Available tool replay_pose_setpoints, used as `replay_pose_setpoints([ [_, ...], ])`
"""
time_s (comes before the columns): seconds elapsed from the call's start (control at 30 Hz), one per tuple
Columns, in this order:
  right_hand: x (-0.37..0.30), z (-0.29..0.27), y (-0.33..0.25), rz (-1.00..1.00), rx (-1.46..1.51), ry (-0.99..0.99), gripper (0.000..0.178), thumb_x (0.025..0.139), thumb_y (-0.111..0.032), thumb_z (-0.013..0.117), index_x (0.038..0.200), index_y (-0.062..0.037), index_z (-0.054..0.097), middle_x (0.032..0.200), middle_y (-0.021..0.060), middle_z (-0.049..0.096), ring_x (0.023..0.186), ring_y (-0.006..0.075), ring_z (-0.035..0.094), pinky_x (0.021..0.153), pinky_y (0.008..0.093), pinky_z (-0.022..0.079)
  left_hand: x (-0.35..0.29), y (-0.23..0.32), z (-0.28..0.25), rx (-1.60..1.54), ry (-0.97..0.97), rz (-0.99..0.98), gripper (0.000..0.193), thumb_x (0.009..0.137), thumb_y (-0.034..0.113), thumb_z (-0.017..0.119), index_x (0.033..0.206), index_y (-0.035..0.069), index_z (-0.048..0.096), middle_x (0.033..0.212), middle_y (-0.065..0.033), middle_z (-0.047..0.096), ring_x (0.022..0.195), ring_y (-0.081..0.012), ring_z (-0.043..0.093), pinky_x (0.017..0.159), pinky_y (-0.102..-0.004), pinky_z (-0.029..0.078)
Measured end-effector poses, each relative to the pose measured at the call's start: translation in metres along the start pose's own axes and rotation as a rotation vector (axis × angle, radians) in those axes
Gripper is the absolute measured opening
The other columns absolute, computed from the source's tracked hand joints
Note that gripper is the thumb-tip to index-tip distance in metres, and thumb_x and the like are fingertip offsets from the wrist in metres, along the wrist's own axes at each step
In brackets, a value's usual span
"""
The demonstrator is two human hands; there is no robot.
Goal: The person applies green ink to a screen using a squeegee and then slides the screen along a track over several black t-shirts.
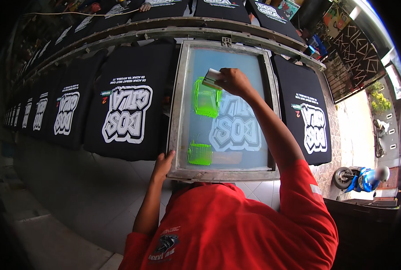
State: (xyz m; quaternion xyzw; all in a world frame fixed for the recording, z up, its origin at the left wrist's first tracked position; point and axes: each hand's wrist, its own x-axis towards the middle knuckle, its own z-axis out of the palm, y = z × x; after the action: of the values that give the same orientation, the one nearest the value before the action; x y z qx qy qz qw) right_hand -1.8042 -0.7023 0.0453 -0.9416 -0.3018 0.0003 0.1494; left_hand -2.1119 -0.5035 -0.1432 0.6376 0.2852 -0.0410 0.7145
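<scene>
A screen printing frame [176,103] with a pale blue mesh [236,60] lies over a black shirt, whose white print shows through the mesh. My left hand [165,163] is closed on the frame's near left corner. In my right hand [234,81], over the far half of the mesh, is a small squeegee [212,78], gripped by its end and tilted. Bright green ink [207,107] covers a patch right beside the squeegee's blade. A second green patch [199,154] lies near the frame's front left. My right forearm hides part of the mesh.
Black shirts with white prints lie in a row, one nearest on the left [127,108] and one on the right [311,108]. Behind the frame runs a long rail [155,37], with more shirts and another person's hand [145,7] beyond. A motorbike with a rider [367,178] is at far right.
</scene>
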Motion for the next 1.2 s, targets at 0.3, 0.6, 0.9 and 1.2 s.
replay_pose_setpoints([
  [0.3, -0.038, 0.100, -0.004, -0.159, -0.178, 0.311, 0.016, 0.067, -0.015, 0.071, 0.077, -0.0105, 0.059, 0.075, 0.0078, 0.064, 0.077, 0.0282, 0.062, 0.071, 0.0403, 0.048, 0.003, 0.008, 0.002, 0.159, -0.068, 0.064, 0.041, 0.090, 0.036, 0.058, 0.067, 0.002, 0.052, 0.058, 0.0009, 0.042, 0.057, -0.0100, 0.038, 0.051, -0.0338, 0.035],
  [0.6, -0.047, 0.052, -0.048, -0.046, -0.107, 0.101, 0.016, 0.069, -0.017, 0.071, 0.081, -0.0089, 0.063, 0.073, 0.0100, 0.064, 0.072, 0.0319, 0.063, 0.066, 0.0419, 0.050, 0.007, 0.009, -0.007, 0.135, -0.139, 0.159, 0.042, 0.091, 0.035, 0.056, 0.066, 0.001, 0.051, 0.053, -0.0010, 0.042, 0.053, -0.0113, 0.038, 0.049, -0.0352, 0.034],
  [0.9, -0.044, 0.116, -0.012, -0.119, -0.205, 0.307, 0.009, 0.068, -0.014, 0.067, 0.070, -0.0127, 0.058, 0.068, 0.0066, 0.061, 0.070, 0.0284, 0.061, 0.069, 0.0419, 0.045, 0.010, 0.003, -0.008, 0.151, -0.170, 0.119, 0.043, 0.090, 0.036, 0.057, 0.065, 0.001, 0.050, 0.053, -0.0004, 0.041, 0.054, -0.0103, 0.038, 0.049, -0.0339, 0.034],
  [1.2, -0.037, 0.041, -0.041, 0.001, -0.128, -0.008, 0.020, 0.068, -0.018, 0.072, 0.083, -0.0080, 0.063, 0.074, 0.0113, 0.065, 0.072, 0.0332, 0.063, 0.065, 0.0419, 0.049, 0.006, 0.019, -0.010, 0.141, -0.176, 0.084, 0.042, 0.090, 0.034, 0.058, 0.065, 0.000, 0.052, 0.054, -0.0001, 0.044, 0.054, -0.0101, 0.039, 0.050, -0.0342, 0.035],
])
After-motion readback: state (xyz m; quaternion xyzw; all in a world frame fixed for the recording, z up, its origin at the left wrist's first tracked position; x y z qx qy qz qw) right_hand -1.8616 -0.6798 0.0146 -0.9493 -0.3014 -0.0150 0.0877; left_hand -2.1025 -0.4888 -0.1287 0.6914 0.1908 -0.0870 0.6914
